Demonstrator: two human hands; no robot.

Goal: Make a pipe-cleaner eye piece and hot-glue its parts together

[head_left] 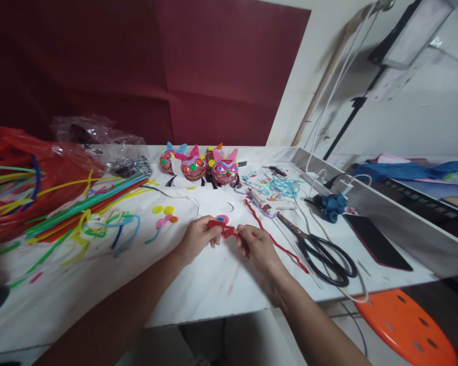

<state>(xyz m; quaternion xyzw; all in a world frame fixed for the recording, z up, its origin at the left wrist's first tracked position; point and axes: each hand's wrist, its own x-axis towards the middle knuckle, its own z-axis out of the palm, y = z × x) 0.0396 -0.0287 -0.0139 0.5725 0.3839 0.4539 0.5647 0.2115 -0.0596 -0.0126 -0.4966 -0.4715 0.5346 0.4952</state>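
A bent piece of red pipe cleaner (228, 230) spans the gap between my two hands above the white table. Its left end is pinched in the fingers of my left hand (201, 236), its right end in those of my right hand (256, 244). Just behind it lies a small pink and blue disc (222, 219) beside a cut white paper sheet (211, 201). A long red pipe cleaner (280, 245) rests to the right of my right hand. Black-handled scissors (320, 254) lie further right.
Colourful cat-faced balls (225, 170) stand at the back. Bundled pipe cleaners (84, 211) and a red plastic bag (57, 173) occupy the left. Blue scraps (284, 188), a glue gun (261, 203), cables and a dark phone (377, 241) are on the right. An orange stool (406, 325) stands below.
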